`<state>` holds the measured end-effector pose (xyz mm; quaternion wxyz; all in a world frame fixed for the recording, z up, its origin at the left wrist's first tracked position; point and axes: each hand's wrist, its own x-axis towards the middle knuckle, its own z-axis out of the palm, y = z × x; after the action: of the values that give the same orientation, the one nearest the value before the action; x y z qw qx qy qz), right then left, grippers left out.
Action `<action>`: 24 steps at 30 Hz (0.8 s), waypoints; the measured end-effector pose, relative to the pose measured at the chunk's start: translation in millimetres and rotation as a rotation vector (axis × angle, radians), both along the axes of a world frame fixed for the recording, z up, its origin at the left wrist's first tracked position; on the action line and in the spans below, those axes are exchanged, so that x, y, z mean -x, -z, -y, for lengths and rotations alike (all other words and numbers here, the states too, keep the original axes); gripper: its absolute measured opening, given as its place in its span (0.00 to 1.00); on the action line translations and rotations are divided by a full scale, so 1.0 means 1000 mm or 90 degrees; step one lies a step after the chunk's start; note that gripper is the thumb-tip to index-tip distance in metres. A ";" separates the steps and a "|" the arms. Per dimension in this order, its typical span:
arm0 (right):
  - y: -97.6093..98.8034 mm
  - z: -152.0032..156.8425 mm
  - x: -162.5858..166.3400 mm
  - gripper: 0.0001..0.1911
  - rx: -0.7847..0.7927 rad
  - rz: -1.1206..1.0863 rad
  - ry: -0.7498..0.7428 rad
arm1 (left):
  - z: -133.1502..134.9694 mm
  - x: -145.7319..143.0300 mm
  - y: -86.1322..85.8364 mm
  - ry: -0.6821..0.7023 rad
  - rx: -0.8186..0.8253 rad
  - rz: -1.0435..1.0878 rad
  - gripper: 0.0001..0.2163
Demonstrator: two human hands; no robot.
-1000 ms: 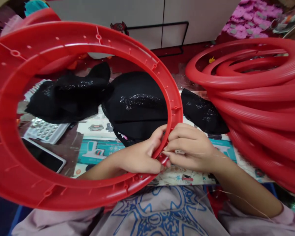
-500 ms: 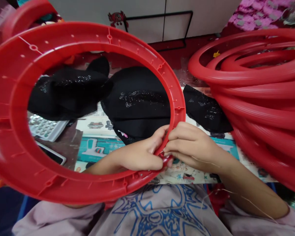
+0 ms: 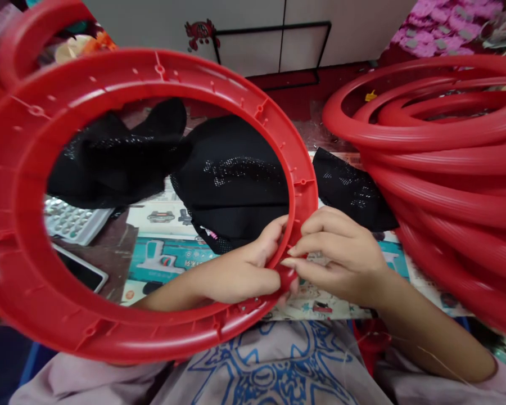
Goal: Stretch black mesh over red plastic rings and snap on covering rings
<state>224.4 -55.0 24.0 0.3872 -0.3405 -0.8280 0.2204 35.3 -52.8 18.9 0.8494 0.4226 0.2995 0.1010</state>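
Observation:
A large red plastic ring (image 3: 160, 332), its hollow ribbed side facing me, is tilted up in front of my chest. My left hand (image 3: 248, 270) reaches through the opening and is closed round the ring's lower right part, its thumb lying along the inner rim. At that same part, my right hand (image 3: 337, 253) has its fingertips pinched close together over the channel. Whatever sits between them is too small to make out. A thin pale thread or wire (image 3: 430, 354) trails by my right forearm. Small bits (image 3: 248, 305) lie in the channel below my left thumb.
Stacked red rings (image 3: 430, 169) rise on the right. Black sequined cloth (image 3: 236, 180) lies behind the ring, a smaller black piece (image 3: 349, 191) beside the stack. A calculator (image 3: 78, 225) and phone (image 3: 82, 270) are on the left. A black metal frame (image 3: 274, 27) stands at the back.
My right hand has shifted slightly right, and its fingertips have drawn back a little from the channel. The ring has turned and dipped slightly, still in my left hand.

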 end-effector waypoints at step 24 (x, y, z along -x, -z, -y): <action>0.001 -0.010 -0.009 0.02 0.148 -0.036 0.066 | 0.007 -0.011 -0.005 -0.057 -0.303 -0.157 0.20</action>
<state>233.6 -45.0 22.6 0.3788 -0.4194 -0.7668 0.3042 46.0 -59.6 23.9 0.6780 0.6059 0.3866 0.1537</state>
